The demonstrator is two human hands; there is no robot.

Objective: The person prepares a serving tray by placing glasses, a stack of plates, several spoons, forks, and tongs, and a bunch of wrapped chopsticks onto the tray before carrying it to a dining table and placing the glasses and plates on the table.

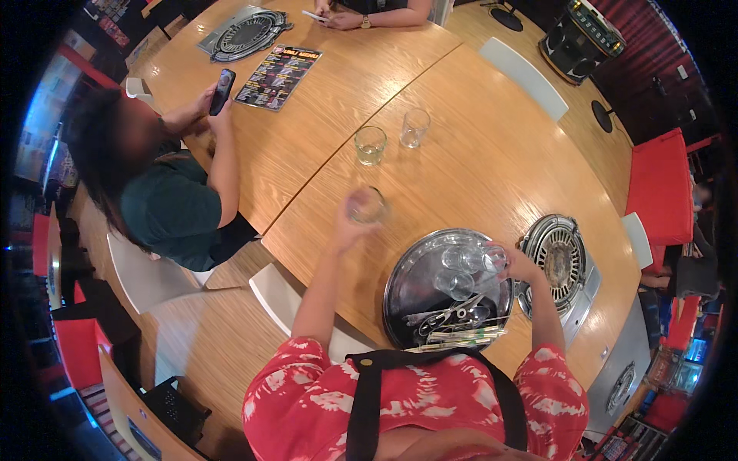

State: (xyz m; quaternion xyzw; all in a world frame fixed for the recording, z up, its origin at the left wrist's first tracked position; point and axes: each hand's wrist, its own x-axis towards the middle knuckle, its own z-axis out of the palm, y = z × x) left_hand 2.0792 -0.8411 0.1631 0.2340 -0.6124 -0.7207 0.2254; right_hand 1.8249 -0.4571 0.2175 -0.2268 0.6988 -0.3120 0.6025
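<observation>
My left hand (357, 227) is wrapped round a clear drinking glass (369, 206) over the wooden table, a little blurred by motion. Farther along stand two more glasses, a greenish glass (370, 146) and a clear glass (415, 128). A round metal tray (398, 286) lies in front of me near the table's edge. At its right rim my right hand (516, 263) has its fingers closed on a clear glass (493, 260). Several other glasses (455, 284) sit on the tray, beside metal utensils (446, 316) with scissor-like handles and paper-wrapped chopsticks (465, 336).
Right of the tray, a round tabletop grill (561, 263) is set into the table; another grill (250, 36) is at the far left. A dark menu sheet (280, 77) lies near a seated person (173, 200) holding a phone. Another person's hands (342, 19) are at the far edge.
</observation>
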